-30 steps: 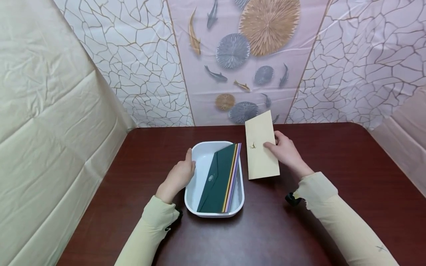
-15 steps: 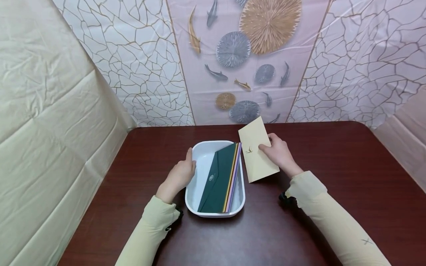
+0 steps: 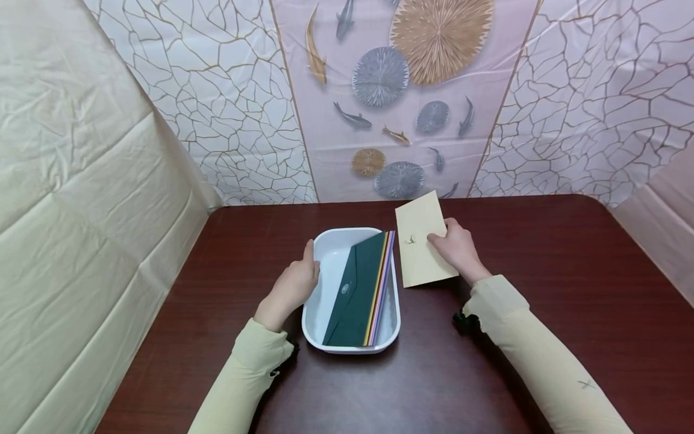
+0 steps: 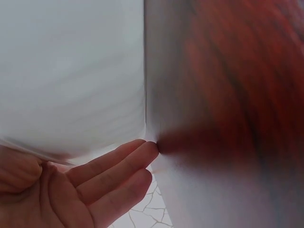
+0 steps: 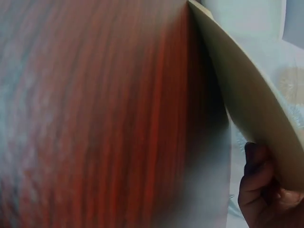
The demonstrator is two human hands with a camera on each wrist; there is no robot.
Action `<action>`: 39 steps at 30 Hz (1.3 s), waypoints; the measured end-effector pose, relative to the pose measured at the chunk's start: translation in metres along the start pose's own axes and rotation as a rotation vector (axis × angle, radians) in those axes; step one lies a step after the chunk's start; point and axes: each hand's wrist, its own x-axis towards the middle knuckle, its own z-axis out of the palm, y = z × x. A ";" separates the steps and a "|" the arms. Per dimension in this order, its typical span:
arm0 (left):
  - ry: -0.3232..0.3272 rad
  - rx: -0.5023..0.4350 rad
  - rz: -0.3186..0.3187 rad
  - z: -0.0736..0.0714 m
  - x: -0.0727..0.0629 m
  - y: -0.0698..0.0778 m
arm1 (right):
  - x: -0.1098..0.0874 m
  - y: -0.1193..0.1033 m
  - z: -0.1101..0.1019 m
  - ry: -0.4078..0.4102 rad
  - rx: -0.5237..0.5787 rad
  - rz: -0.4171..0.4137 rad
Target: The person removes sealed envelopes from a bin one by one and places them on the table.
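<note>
A patterned fabric backdrop (image 3: 336, 169) stands behind the far edge of the wood-grain table (image 3: 347, 392). The white rectangular tray (image 3: 329, 265) sits on the table. A dark green envelope (image 3: 355, 295) slants in the tray's right portion, with the edges of yellow and purple envelopes (image 3: 379, 292) along its right side. The cream envelope (image 3: 420, 244) is tilted, just right of the tray's far half. Left hand (image 3: 293, 283): thumb and extended fingers grip the tray's left rim. Right hand (image 3: 458, 250): fingers pinch the cream envelope's right edge, thumb beside the gold emblem (image 3: 410, 240).
</note>
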 end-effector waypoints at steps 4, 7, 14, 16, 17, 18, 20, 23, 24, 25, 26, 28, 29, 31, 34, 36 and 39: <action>-0.004 -0.006 0.001 0.000 0.000 0.000 | 0.003 0.006 0.002 -0.041 -0.010 0.016; -0.001 -0.006 0.000 0.000 0.000 0.000 | 0.005 0.009 0.003 -0.060 -0.020 0.023; -0.005 -0.015 0.005 0.000 0.001 0.000 | 0.008 0.007 0.003 -0.097 -0.224 0.052; -0.002 -0.018 0.008 0.000 0.000 0.000 | 0.008 0.004 0.002 -0.100 -0.277 0.071; -0.001 -0.017 0.008 0.001 0.000 0.000 | 0.009 0.003 0.002 -0.104 -0.295 0.076; 0.001 -0.017 0.008 0.001 0.000 0.000 | 0.009 0.002 0.001 -0.108 -0.307 0.081; 0.002 -0.014 0.008 0.001 0.000 0.000 | 0.010 0.001 0.001 -0.112 -0.326 0.087; 0.004 -0.010 0.010 0.001 0.001 0.000 | 0.012 0.000 0.001 -0.117 -0.356 0.081; 0.005 -0.008 0.010 0.001 0.001 0.000 | 0.012 0.000 0.002 -0.114 -0.367 0.077; 0.006 -0.007 0.011 0.001 0.001 0.000 | 0.012 0.000 0.002 -0.111 -0.380 0.073; 0.007 -0.006 0.011 0.001 0.001 0.000 | 0.012 0.000 0.003 -0.111 -0.392 0.070; 0.011 -0.005 0.012 0.001 0.001 -0.001 | 0.012 0.000 0.004 -0.107 -0.417 0.068; 0.012 -0.003 0.013 0.001 0.000 -0.001 | 0.012 -0.001 0.004 -0.105 -0.427 0.068; 0.016 -0.001 0.015 0.001 0.000 -0.001 | 0.012 -0.002 0.005 -0.103 -0.441 0.068; 0.019 0.004 0.021 0.001 0.000 -0.001 | 0.012 -0.004 0.006 -0.094 -0.456 0.069; 0.018 0.005 0.026 0.001 0.000 -0.001 | 0.013 -0.005 0.006 -0.091 -0.462 0.074; 0.016 0.002 0.029 0.000 0.000 -0.001 | 0.014 -0.006 0.005 -0.086 -0.470 0.080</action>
